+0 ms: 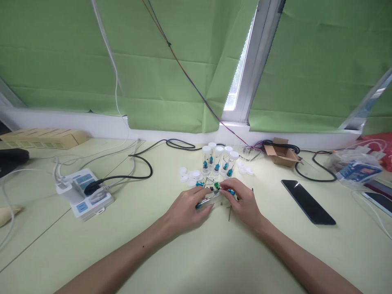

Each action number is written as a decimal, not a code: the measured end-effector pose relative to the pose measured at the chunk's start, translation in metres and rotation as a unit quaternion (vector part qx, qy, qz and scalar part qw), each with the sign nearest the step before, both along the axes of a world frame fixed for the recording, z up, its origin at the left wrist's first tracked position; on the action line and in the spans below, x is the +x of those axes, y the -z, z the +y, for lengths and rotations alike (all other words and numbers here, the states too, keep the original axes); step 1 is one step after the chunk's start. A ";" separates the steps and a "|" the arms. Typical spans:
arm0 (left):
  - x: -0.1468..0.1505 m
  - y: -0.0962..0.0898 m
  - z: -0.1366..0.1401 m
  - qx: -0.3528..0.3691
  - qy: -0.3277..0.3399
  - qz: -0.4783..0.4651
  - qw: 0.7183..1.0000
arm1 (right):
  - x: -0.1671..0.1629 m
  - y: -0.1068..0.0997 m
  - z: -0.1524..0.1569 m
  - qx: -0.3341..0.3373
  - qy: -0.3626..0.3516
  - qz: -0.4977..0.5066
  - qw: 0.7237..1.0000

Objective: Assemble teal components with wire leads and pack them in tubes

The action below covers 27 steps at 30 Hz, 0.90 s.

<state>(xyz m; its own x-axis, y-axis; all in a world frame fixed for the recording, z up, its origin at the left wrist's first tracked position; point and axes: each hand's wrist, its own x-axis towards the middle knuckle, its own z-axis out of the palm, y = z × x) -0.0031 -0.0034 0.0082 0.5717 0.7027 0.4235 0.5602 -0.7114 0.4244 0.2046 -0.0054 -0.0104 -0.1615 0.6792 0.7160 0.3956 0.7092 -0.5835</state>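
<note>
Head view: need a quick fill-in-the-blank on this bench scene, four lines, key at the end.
1. A small green part shows between the fingertips of the left hand and those of the ____ hand.
2. The upright clear tubes beyond the hands have ____ tops.
3. The power strip lies on the person's ____ side of the table.
4. The window blinds are coloured ____.

Missing words: right; white; left; green.
</note>
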 end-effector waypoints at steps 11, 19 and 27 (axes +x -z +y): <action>0.000 0.003 0.002 -0.014 -0.006 -0.022 1.000 | 0.000 0.002 -0.001 -0.010 -0.030 0.012 0.999; 0.001 0.003 0.001 -0.018 -0.006 -0.031 0.999 | -0.002 0.003 -0.001 -0.025 -0.054 0.034 0.998; 0.002 0.000 0.001 -0.025 -0.001 -0.040 0.999 | -0.004 0.000 -0.001 0.010 0.000 0.055 0.998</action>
